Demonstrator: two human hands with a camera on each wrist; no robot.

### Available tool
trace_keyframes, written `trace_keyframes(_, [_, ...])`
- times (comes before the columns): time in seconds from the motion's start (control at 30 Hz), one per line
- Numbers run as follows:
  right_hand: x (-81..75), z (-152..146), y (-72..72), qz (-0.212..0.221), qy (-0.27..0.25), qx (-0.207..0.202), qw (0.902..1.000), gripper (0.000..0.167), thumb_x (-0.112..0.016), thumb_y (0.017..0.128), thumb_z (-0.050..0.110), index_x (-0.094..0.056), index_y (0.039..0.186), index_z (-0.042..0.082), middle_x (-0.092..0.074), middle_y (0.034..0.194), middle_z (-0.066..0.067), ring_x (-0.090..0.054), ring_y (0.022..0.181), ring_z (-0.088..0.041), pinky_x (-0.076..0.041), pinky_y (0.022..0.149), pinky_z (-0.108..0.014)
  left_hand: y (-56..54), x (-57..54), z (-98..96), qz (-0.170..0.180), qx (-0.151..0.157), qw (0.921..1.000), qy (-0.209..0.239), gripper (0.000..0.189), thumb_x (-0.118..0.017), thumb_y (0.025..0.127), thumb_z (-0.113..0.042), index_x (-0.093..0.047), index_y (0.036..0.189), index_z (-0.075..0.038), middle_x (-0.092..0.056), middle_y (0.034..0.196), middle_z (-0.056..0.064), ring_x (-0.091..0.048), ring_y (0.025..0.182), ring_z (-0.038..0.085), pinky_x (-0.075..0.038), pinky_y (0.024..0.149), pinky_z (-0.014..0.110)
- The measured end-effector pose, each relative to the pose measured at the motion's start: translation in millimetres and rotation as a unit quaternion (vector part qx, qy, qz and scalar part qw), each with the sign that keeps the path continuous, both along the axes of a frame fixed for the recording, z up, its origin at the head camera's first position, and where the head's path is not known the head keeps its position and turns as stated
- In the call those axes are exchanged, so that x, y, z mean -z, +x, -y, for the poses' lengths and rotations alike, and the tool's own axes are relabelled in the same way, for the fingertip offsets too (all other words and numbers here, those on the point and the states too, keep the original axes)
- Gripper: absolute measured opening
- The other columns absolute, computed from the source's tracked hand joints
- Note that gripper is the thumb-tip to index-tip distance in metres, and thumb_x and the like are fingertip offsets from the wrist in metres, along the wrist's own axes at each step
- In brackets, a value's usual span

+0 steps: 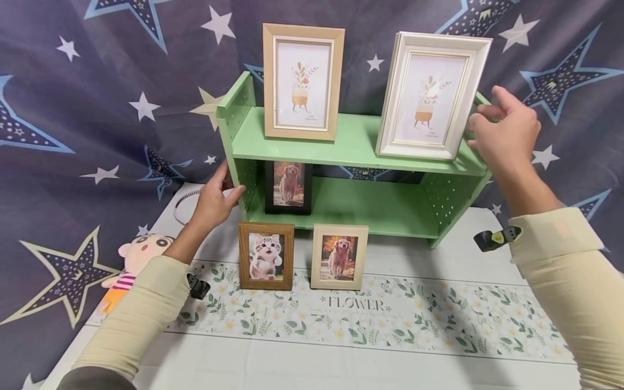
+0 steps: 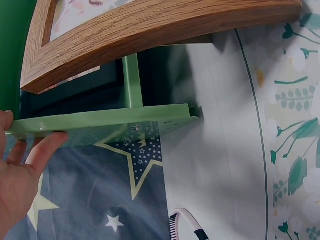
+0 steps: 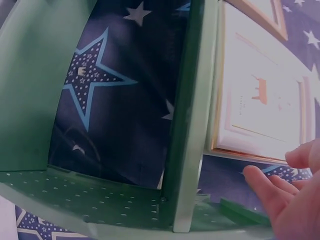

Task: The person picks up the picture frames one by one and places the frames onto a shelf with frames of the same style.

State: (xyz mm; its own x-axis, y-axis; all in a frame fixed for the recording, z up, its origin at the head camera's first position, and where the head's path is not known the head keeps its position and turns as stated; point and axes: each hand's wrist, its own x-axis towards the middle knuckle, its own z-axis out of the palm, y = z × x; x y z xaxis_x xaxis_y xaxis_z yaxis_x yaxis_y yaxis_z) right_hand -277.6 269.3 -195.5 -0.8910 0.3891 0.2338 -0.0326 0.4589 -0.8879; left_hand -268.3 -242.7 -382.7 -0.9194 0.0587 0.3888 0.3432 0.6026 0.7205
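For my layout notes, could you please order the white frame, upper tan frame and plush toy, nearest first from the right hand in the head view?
1. White frame: on the shelf, right.
2. Upper tan frame: on the shelf, left.
3. Plush toy: left of the shelf.

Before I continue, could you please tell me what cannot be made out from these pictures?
Head view: the top of the black frame, hidden by the upper green board.
Head view: part of the plush doll, behind the left sleeve.
Head view: the small print under FLOWER, too small to read.
Left wrist view: most of the brown frame's picture, cut off by the top edge.
Right wrist view: part of the right hand, cut off by the right edge.
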Motion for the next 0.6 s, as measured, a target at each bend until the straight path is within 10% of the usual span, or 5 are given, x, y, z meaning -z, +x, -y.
trace_keyframes(0.23, [3.4,-5,21.8,-0.069,-0.094,-0.056,0.9916,0.067,-0.065,0.089,0.002,-0.050,0.151,0.024,-0.073,0.091,0.019,-0.071,0.064,0.002,-0.060,0.055,-0.018,-0.1,-0.1,-0.3,-0.015,-0.009,0.9997,-0.015,0.077,-0.064,0.102,-0.016,-0.022,0.164,-0.031,-0.062,0.131,0.021,-0.065,0.119,0.041,-0.064,0.080,0.051])
trace_keyframes(0.6, [29.9,-9,48.6,-0.108,-0.159,-0.143,0.9709,0.065,-0.067,0.091,-0.003,-0.050,0.151,0.013,-0.075,0.095,0.011,-0.074,0.071,-0.005,-0.062,0.057,-0.022,-0.2,-0.3,-1.1,-0.004,-0.005,1.0000,-0.005,0.078,-0.064,0.101,-0.015,-0.022,0.164,-0.033,-0.061,0.132,0.021,-0.065,0.118,0.040,-0.065,0.071,0.025])
